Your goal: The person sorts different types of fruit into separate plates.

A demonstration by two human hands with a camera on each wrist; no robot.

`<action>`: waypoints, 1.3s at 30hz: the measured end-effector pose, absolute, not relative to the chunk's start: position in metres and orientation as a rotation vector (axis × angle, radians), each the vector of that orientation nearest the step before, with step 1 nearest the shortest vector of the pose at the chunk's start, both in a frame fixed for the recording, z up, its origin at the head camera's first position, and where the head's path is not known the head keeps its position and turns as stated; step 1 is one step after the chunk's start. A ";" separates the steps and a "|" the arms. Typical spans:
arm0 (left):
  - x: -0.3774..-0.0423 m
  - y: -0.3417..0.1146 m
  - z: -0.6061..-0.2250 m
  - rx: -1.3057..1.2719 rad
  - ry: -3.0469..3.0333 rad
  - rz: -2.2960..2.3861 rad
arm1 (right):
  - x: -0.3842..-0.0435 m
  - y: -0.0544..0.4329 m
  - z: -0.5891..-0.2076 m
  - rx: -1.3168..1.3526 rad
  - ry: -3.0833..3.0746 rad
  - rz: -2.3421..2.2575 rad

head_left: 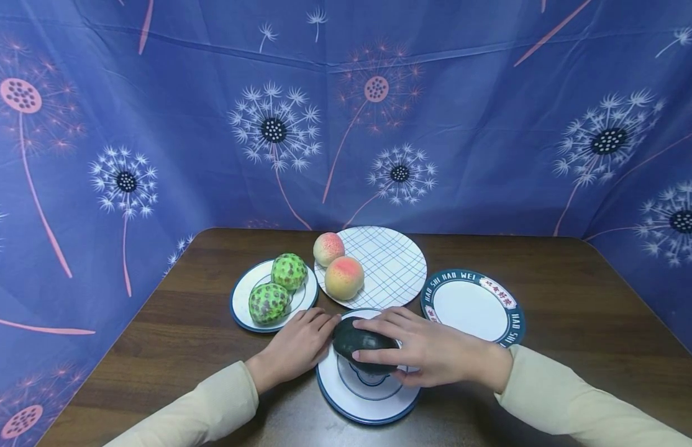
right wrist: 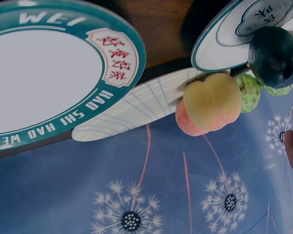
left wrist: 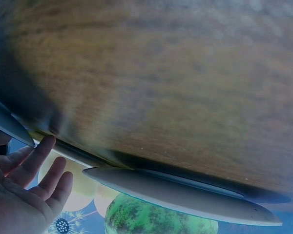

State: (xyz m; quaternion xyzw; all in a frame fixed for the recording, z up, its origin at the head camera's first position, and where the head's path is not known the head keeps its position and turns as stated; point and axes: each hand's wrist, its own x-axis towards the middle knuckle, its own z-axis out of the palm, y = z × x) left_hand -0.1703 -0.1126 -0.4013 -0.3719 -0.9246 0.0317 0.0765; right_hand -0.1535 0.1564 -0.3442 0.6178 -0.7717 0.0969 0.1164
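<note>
My right hand [head_left: 421,347] holds a dark green, smooth oval fruit [head_left: 351,344], its fingers spread over the top and right side. The fruit lies over a white plate [head_left: 359,403] with a dark blue rim and a printed pattern in its middle. My left hand [head_left: 298,344] rests at that plate's left rim, fingertips close to the fruit's left end. In the left wrist view, the fingers [left wrist: 51,178] are loosely extended beside the plate's edge. From the right wrist, the fruit's rounded end [right wrist: 273,56] shows beyond the plate, with part of my right hand at the frame's edge.
Two spotted green fruits [head_left: 269,303] sit on a blue-rimmed plate [head_left: 242,298] at left. Two peaches [head_left: 344,278] lie on the left part of a checked white plate [head_left: 393,267] behind. A teal-rimmed lettered plate [head_left: 471,307] stands right. A blue dandelion cloth [head_left: 463,155] hangs behind the wooden table [head_left: 569,298].
</note>
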 end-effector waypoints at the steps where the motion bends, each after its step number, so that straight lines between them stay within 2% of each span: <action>1: -0.170 -0.113 -0.401 -1.115 -2.772 0.094 | -0.153 0.156 -0.345 1.822 -2.248 0.281; 24: -0.170 -0.113 -0.401 -1.125 -2.768 0.092 | -0.142 0.151 -0.365 2.008 -2.175 0.165; 39: -0.171 -0.113 -0.402 -1.121 -2.764 0.104 | -0.140 0.153 -0.374 2.024 -2.203 0.112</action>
